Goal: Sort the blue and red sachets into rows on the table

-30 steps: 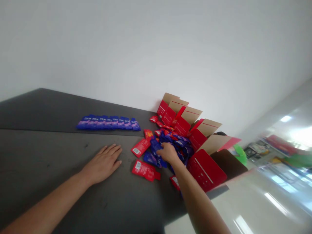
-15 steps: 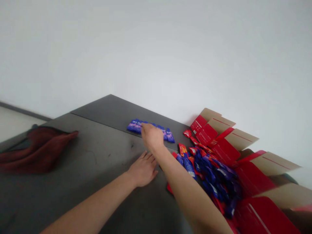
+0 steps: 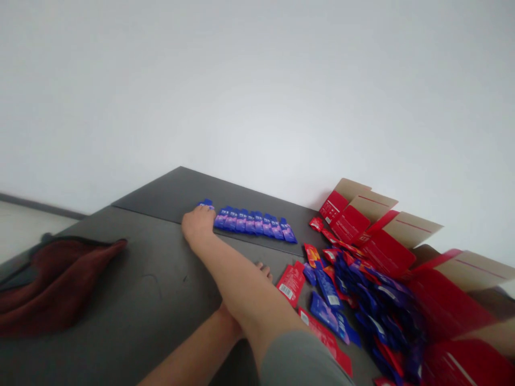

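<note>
My right hand reaches across to the left end of a row of blue-and-purple packets. Its fingers are closed over one more blue packet, set a small gap to the left of the others. Most of that packet is hidden behind the fingers. My left hand lies low on the dark table under my right forearm, which covers most of it. Only its fingertips show, stretched out flat with nothing visible in them, near a red packet.
Loose blue and red packets form a heap on the right. Behind it several red cardboard boxes stand with flaps up. A dark red cloth lies at the table's left edge. A white wall rises behind the table.
My right hand has moved left from over the row to its left end, uncovering the packets. My right forearm now crosses over my left hand. The view has shifted slightly.
</note>
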Demonstrator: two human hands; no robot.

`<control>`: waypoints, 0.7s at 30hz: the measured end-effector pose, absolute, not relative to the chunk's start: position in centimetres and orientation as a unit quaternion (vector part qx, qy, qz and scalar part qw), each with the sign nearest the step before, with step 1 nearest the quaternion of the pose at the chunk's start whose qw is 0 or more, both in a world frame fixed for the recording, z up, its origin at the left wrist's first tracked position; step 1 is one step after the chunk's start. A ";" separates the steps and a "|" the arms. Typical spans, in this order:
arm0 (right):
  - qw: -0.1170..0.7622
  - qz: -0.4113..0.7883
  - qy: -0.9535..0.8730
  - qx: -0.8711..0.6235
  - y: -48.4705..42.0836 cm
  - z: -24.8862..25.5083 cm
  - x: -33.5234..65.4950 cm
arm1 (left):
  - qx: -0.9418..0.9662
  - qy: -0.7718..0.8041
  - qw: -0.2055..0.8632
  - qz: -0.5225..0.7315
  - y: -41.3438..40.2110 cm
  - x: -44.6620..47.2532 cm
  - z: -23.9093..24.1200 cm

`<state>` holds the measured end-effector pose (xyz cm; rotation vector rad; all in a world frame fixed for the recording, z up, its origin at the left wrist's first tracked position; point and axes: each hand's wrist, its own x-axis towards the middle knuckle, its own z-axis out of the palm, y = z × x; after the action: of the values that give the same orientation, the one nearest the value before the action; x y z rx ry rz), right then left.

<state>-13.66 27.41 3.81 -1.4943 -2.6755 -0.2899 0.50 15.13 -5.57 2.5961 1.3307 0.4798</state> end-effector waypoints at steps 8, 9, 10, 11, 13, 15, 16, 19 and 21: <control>0.014 -0.121 -0.858 -0.499 27.3 5.2 -11.5 | 0.873 0.450 0.041 0.182 14.1 0.4 -6.6; 0.017 -0.120 -0.857 -0.500 27.3 5.2 -11.3 | 0.873 0.449 0.038 0.185 14.0 0.4 -6.6; 0.022 -0.119 -0.858 -0.499 27.4 5.3 -11.2 | 0.873 0.448 0.035 0.188 13.9 0.3 -6.7; 0.026 -0.117 -0.859 -0.498 27.4 5.3 -11.1 | 0.874 0.447 0.033 0.190 13.8 0.3 -6.7; 0.026 -0.114 -0.860 -0.497 27.6 5.2 -10.9 | 0.875 0.443 0.032 0.191 13.7 0.1 -6.8; 0.015 -0.107 -0.861 -0.496 27.8 5.2 -10.8 | 0.877 0.440 0.035 0.189 13.7 0.0 -6.9; 0.014 -0.105 -0.861 -0.497 27.9 5.2 -10.7 | 0.877 0.440 0.037 0.188 13.7 0.0 -7.0; 0.022 -0.100 -0.862 -0.496 28.1 5.2 -10.5 | 0.877 0.440 0.049 0.187 13.9 0.0 -7.2; 0.014 -0.097 -0.861 -0.498 28.1 5.2 -10.4 | 0.878 0.437 0.059 0.187 13.9 -0.1 -7.1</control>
<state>-10.43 28.05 5.18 -1.5512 -2.6815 -0.3034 -0.11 13.89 -7.08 2.6601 1.3233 0.5655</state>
